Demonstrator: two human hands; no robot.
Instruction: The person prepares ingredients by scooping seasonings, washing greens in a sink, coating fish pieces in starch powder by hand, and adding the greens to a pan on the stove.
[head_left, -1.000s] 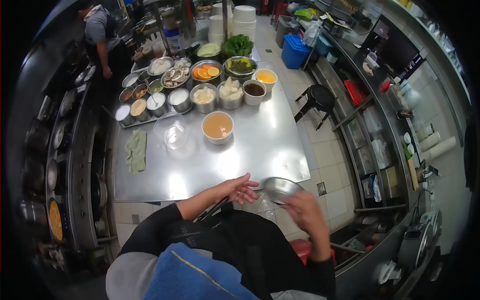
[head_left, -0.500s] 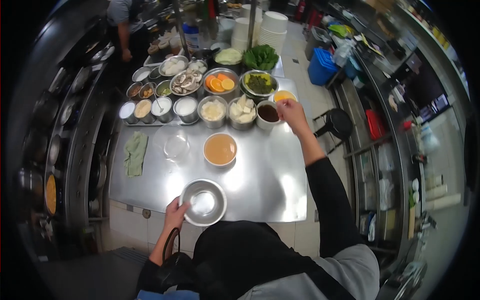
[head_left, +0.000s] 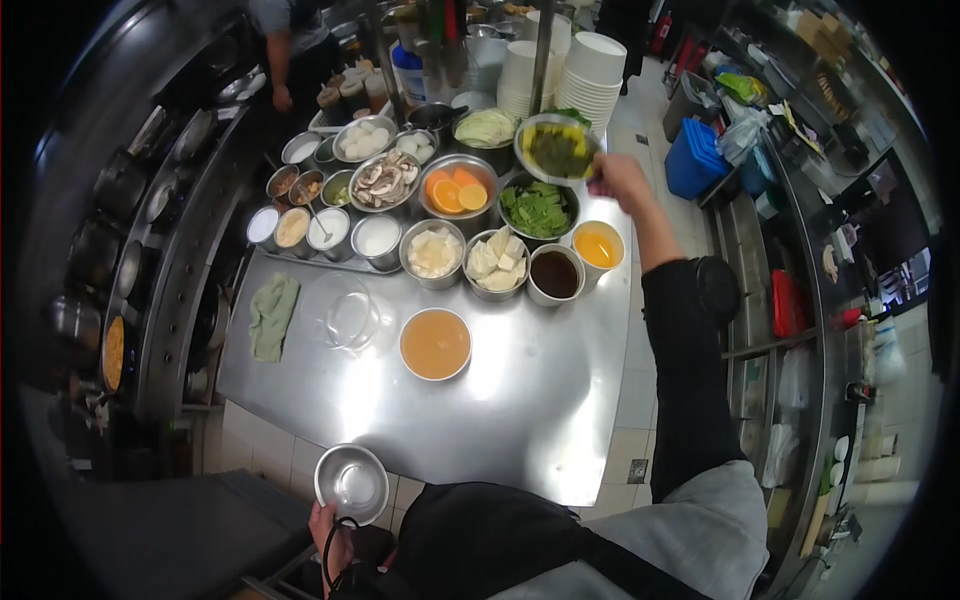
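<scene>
Right hand (head_left: pixel 622 182) pinches rim of dark-greens bowl (head_left: pixel 557 150) beyond leafy-greens bowl (head_left: pixel 538 208); best held level. Left hand's (head_left: pixel 333 548) fingers grip steel bowl (head_left: pixel 352 484), nearer body than leafy-greens bowl; steady, upright.

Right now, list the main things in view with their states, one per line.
Small shiny steel bowl: empty, in the left hand
Round steel bowl of dark greens: filled, gripped by the right hand
White round tub of tan liquid: open, nearly full
White round tub of dark-brown liquid: open
White round tub of orange liquid: open
Sage-green cloth: rumpled
Tall white round tubs: stacked
</scene>
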